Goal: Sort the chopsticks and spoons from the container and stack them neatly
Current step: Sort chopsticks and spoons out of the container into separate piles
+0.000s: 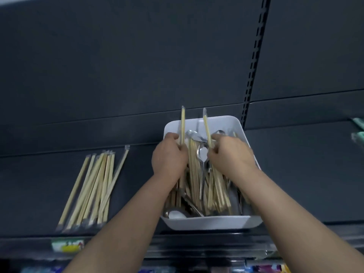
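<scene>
Sorting: a person lifts wrapped chopsticks out of a white container (212,223) that sits on a dark shelf (39,184), close to its front edge.
Left hand: the left hand (169,154) is over the container's left side. Its fingers are curled round one wrapped pair, the left pair (183,123), gripped low so the tip stands up past the far rim.
Right hand: the right hand (230,154) is over the right side. Fingers and thumb pinch a second wrapped pair, the right pair (206,127), which is also upright and leans slightly left.
Why held so: standing each pair on end probably pulls it clear of the tangle without dragging spoons along.
Arms: both bare forearms reach up and forward from the bottom of the view. The backs of the hands face the camera, wrists about level, and the hands are apart.
Inside the container: loose chopsticks (194,178) lie mostly lengthwise, mixed with metal spoons. One spoon (202,154) shows between the two hands.
Sorted pile: the sorted pile (94,190) of wrapped chopsticks lies on the shelf well to the left of the container. The pairs are roughly parallel and fan out a little at the far end, probably set there to keep them apart from the spoons.
Spoon stack: none can be seen outside the container, so much sorting appears left to do.
</scene>
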Demonstrator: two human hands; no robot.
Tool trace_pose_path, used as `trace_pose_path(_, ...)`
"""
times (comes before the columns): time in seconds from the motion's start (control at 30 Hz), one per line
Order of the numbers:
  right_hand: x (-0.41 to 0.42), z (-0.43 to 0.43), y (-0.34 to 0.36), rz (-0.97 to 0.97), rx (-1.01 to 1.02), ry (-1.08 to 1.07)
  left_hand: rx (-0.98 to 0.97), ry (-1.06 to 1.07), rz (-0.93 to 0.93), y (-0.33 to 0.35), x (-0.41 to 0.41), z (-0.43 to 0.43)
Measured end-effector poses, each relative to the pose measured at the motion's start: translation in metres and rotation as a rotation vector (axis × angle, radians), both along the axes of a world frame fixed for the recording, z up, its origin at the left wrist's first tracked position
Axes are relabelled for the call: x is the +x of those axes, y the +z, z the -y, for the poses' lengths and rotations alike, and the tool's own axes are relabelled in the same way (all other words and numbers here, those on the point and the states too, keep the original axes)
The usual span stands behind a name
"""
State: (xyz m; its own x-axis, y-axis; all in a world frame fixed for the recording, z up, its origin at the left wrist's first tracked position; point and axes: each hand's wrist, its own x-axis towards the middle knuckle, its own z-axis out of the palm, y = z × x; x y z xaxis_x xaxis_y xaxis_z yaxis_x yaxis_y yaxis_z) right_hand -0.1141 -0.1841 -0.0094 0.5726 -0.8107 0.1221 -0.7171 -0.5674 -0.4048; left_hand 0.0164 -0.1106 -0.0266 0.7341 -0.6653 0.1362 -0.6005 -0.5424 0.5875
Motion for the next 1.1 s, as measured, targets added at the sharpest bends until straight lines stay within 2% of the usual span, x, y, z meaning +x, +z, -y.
trace_pose_path(0.13, 0.036, -0.017, 0.012, 0.193, 0.044, 0.112, -0.182, 0.086, -0.091, 0.014, 0.026, -0.022)
trace_pose_path(0.3, 0.101, -0.054, 0.015, 0.187, 0.108, 0.230, -0.133, 0.216, -0.113, -0.003, 0.086, -0.078)
trace_pose_path(0.4, 0.143, -0.081, 0.001, 0.066, 0.153, 0.281, 0.081, 0.242, -0.118, -0.020, 0.127, -0.113)
trace_pose_path(0.47, 0.166, -0.098, -0.015, -0.082, 0.171, 0.294, 0.190, 0.231, -0.145, -0.032, 0.147, -0.133)
trace_pose_path(0.6, 0.198, -0.117, -0.041, -0.306, 0.235, 0.279, 0.247, 0.176, -0.159, -0.049, 0.176, -0.156)
trace_pose_path(0.73, 0.219, -0.123, -0.048, -0.318, 0.309, 0.226, 0.288, 0.092, -0.092, -0.053, 0.195, -0.162)
trace_pose_path(0.8, 0.220, -0.124, -0.045, -0.313, 0.234, 0.222, 0.268, 0.046, -0.061, -0.050, 0.200, -0.159)
trace_pose_path(1.0, 0.181, -0.113, -0.019, -0.154, -0.302, 0.150, 0.112, -0.097, 0.014, -0.022, 0.180, -0.121)
trace_pose_path(1.1, 0.141, -0.097, -0.008, -0.121, -0.377, 0.034, 0.039, -0.181, -0.016, -0.007, 0.149, -0.091)
